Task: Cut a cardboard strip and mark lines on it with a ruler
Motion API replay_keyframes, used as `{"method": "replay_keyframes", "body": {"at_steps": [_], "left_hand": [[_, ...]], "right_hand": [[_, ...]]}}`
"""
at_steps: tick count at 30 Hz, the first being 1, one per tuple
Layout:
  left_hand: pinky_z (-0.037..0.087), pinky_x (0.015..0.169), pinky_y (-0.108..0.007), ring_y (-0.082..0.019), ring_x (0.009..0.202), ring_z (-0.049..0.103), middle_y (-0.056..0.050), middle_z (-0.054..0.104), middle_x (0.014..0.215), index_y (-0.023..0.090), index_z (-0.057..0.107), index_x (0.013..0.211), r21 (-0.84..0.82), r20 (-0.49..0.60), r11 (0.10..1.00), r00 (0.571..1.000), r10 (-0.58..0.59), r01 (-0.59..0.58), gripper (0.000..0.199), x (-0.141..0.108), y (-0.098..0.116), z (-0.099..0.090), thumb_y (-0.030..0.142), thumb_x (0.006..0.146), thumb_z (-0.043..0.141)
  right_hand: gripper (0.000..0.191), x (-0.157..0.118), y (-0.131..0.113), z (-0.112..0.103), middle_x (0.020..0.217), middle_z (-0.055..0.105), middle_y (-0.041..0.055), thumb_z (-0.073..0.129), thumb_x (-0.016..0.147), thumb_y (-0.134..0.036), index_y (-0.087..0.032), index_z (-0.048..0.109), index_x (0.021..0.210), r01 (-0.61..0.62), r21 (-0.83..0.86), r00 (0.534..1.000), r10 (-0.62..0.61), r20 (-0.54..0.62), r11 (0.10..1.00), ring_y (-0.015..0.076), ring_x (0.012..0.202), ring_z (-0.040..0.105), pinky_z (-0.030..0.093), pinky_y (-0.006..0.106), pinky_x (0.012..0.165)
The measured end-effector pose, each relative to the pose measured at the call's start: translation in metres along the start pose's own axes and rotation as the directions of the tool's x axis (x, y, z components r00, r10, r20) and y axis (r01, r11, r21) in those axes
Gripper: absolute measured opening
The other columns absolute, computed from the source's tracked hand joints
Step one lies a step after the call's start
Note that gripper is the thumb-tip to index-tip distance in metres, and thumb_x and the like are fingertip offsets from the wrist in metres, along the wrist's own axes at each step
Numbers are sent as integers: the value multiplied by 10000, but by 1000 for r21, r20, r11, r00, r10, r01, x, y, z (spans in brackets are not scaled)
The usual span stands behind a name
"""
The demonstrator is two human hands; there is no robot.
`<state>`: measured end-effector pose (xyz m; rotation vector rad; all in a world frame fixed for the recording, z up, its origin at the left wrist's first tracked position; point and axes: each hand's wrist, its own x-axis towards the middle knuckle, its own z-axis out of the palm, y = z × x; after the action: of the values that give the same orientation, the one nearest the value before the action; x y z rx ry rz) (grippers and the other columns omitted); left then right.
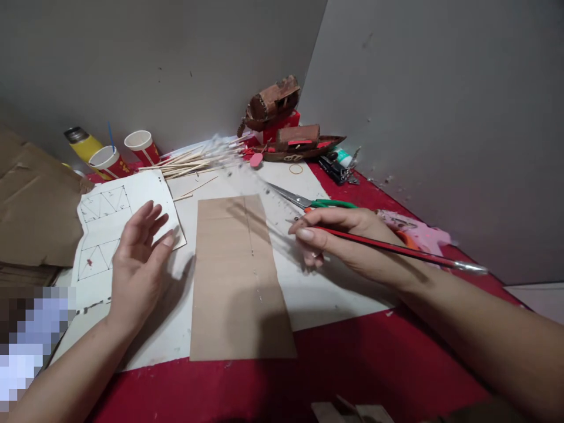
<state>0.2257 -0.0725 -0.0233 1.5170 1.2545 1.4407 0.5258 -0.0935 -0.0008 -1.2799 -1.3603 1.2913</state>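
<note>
My right hand (339, 241) pinches a red pencil (388, 244) with dark stripes, its point toward the left and its silvery end over my forearm. A clear strip that looks like a transparent ruler (268, 191) slants up and left from the same hand, smeared by motion. Below it lies a tan cardboard piece (229, 258) with a thin line drawn lengthwise. My left hand (143, 255) is raised, fingers apart and slightly bent, holding nothing. Near it is a white sheet with drawn triangle patterns (103, 202). Scissors (291, 195) with green and orange handles lie beyond my right hand.
Wooden sticks (189, 161) lie in a heap at the back, beside two paper cups (143, 150) and a yellow bottle (83, 144). Two brown model boats (282, 150) stand near the wall corner. Folded cardboard (35, 194) rises at the left. A red cloth (343, 364) covers the table.
</note>
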Motion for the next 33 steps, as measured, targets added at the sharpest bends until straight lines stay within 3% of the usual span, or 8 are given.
{"method": "replay_keyframes", "body": {"at_steps": [4,6,10,13,18,20,26,33], "left_hand": [[422,1141,-481,-281,1369,496,-37,542,1484,318,578,1385,134,4,930,939,344,-341,596,-12,23,-1,128,842,733],[377,1168,-518,-303,1382,478,-30,542,1484,323,558,1413,261,109,839,878,466,-477,661,-19,35,-6,104,814,731],[416,1133,-482,-292,1321,540,-69,562,1460,305,455,1494,445,582,540,689,432,-714,729,-34,42,-18,109,834,695],[463,1069,-465,-297,1254,590,-136,602,1404,237,435,1508,437,714,428,595,369,-791,689,-44,34,-26,96,875,669],[538,887,-385,-271,1123,645,-181,660,1294,152,504,1453,383,755,459,558,345,-802,576,-57,24,-35,27,902,620],[545,884,-372,-252,1106,648,-185,676,1261,105,529,1417,346,773,463,527,352,-816,507,-62,26,-36,46,922,618],[557,931,-322,-209,1122,645,-166,695,1243,52,562,1361,306,844,451,458,278,-838,370,-78,27,-37,139,1002,539],[562,947,-341,-221,1133,643,-162,702,1234,60,563,1358,308,833,468,472,287,-828,386,-70,21,-36,150,983,578]], "right_hand": [[358,-5,-4,-1,507,555,-27,707,827,-521,-200,645,680,-9,-99,989,24,148,995,98,456,508,432,223,448],[361,-6,-3,-3,500,553,-25,679,847,-510,-203,639,661,-9,-132,968,42,246,991,102,457,503,415,220,445],[374,-9,-1,-6,530,573,-5,655,865,-495,-201,637,636,-7,-170,927,71,369,985,118,486,523,421,224,455],[347,-11,-1,-6,567,570,-1,612,891,-457,-194,639,666,0,-212,895,95,435,977,120,510,519,415,218,458],[357,-12,-5,-10,630,555,0,529,942,-422,-166,675,740,156,-232,758,34,651,960,113,571,497,399,217,508],[373,-11,-7,-12,662,578,15,520,950,-426,-151,684,759,224,-244,730,3,683,943,119,597,513,407,226,533],[278,-9,-4,-12,702,659,25,557,929,-363,-172,681,770,331,-287,857,-159,490,899,134,640,593,456,234,599],[162,-6,15,-3,777,695,26,539,911,-279,-185,668,886,448,-310,858,-306,414,839,131,684,626,476,226,632]]}}
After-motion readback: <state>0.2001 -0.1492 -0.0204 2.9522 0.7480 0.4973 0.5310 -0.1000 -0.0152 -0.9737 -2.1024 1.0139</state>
